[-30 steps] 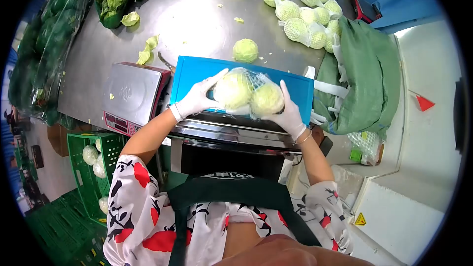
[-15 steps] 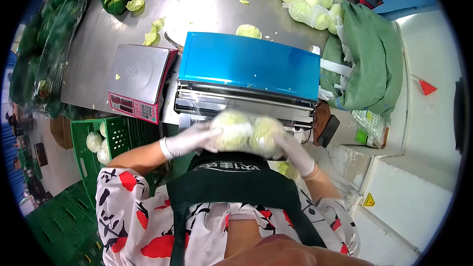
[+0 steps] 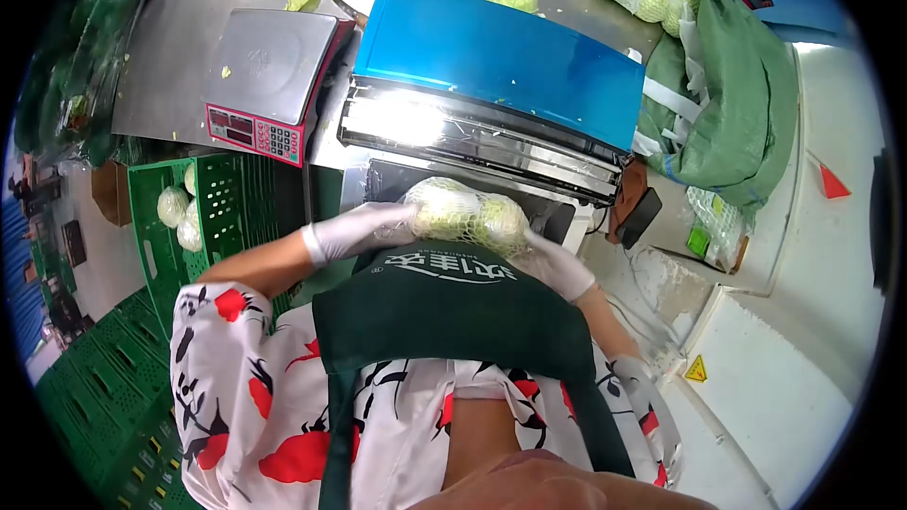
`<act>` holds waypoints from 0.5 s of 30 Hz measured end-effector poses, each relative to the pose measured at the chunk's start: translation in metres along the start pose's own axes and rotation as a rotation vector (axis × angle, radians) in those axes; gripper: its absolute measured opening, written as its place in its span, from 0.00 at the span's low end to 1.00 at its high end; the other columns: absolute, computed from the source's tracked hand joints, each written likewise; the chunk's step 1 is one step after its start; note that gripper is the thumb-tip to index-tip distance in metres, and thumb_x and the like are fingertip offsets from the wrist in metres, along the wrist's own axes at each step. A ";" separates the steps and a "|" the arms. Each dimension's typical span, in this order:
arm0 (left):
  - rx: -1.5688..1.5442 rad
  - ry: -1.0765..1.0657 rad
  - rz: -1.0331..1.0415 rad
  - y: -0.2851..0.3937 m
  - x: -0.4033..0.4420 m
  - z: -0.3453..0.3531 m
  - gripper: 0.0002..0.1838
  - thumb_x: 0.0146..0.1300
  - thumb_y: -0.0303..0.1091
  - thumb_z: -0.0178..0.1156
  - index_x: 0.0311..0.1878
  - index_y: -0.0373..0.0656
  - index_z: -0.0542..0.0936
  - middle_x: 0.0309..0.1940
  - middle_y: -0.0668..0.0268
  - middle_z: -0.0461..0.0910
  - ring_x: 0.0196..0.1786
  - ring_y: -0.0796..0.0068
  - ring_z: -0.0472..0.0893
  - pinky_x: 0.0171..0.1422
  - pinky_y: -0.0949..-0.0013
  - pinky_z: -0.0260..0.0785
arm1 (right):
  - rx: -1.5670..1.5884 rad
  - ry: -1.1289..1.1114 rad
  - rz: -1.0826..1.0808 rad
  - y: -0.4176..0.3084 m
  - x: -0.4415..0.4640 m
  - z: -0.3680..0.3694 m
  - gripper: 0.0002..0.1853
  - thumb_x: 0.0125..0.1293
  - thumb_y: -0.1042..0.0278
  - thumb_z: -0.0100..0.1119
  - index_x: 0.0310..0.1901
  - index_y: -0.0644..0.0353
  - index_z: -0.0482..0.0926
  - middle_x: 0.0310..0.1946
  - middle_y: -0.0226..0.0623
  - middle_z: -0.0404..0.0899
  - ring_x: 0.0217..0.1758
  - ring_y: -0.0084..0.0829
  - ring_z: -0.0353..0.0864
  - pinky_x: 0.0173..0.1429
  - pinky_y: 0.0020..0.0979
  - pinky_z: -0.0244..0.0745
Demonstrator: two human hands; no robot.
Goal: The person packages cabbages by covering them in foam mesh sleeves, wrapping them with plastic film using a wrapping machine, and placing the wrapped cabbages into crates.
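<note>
Steel table (image 3: 165, 85) spans 10 to 1 o'clock from netted cabbage pair (image 3: 453, 212). Blue-lidded machine (image 3: 491, 66) at 12: frame obstructs forward path. Green sack (image 3: 737, 94) at 2, green crate (image 3: 227, 217) at 9, digital scale (image 3: 274, 66) at 10. Pair just beyond dark apron (image 3: 444, 321), clamped at ends between gloved left hand (image 3: 373, 227) and right hand (image 3: 557, 269). Judged weighty, firm, bruisable; film slippery, middle flexible. Advised hold: both ends, cupped underneath.

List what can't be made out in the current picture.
All in the head view:
- Left hand's fingertips: hidden by the wrapped cabbages.
- Full grip of the right hand: partly hidden by the cabbages.
- Reading on the scale: too small.
- Count of netted cabbages: cut off by the top edge.
</note>
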State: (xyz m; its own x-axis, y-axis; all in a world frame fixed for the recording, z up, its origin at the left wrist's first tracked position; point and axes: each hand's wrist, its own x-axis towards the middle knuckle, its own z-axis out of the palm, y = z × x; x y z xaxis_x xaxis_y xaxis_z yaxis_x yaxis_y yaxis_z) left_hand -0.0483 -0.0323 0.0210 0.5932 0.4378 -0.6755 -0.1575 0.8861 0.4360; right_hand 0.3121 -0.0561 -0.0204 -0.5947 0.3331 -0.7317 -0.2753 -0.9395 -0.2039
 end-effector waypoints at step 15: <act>0.561 0.290 0.148 -0.041 -0.006 -0.064 0.16 0.76 0.34 0.52 0.60 0.43 0.82 0.25 0.79 0.77 0.23 0.91 0.66 0.27 0.82 0.60 | -0.933 0.635 -0.415 0.047 -0.021 -0.051 0.15 0.77 0.61 0.51 0.35 0.61 0.79 0.18 0.28 0.73 0.23 0.29 0.77 0.29 0.35 0.69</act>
State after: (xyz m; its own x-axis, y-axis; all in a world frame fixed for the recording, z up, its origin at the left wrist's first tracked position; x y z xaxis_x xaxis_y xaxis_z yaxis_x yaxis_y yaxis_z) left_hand -0.0959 -0.0614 -0.0311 0.3473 0.6424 -0.6832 0.2614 0.6333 0.7284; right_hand 0.3502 -0.1119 -0.0474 -0.0400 0.7711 -0.6355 0.4510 -0.5536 -0.7001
